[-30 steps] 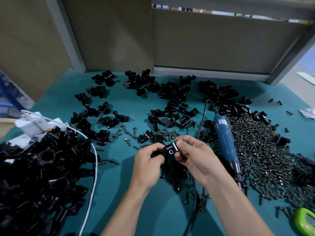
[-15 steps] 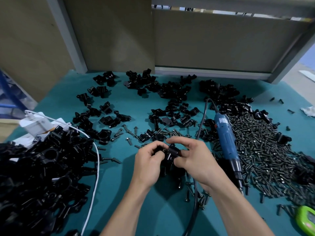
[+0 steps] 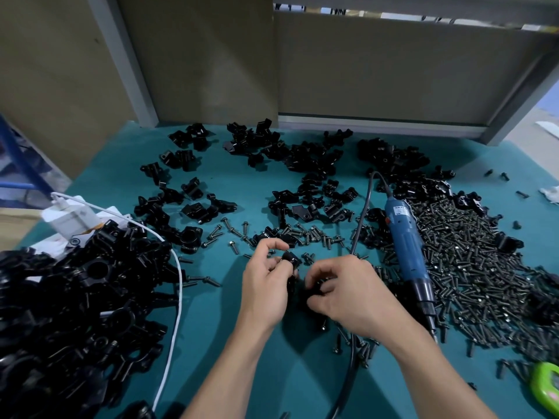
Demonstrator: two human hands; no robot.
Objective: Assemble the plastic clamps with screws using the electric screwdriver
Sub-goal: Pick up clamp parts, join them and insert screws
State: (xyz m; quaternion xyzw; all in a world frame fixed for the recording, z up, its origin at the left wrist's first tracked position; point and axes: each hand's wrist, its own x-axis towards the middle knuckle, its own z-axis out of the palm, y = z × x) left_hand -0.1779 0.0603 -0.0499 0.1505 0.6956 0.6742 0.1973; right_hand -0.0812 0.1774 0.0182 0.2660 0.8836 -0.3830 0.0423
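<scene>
Clamp piece (image 3: 291, 257), black plastic, sits over the middle of the teal bench (image 3: 211, 343), pinched between the thumb and curled fingers of the left hand (image 3: 266, 285). Just beside it, the right hand (image 3: 348, 293) curls its fingers round a second black part (image 3: 312, 293), which the fingers mostly hide, so its shape is unclear. The blue electric screwdriver (image 3: 406, 246) lies on the bench just right of the right hand, tip toward the person, and its black cord (image 3: 361, 213) runs past the hands. Further right spreads a broad pile of dark screws (image 3: 472, 261). Loose clamp parts (image 3: 302, 164) lie scattered behind the hands. A large heap of clamps (image 3: 75, 297) fills the left side, with a white cable (image 3: 177, 297) along its edge
</scene>
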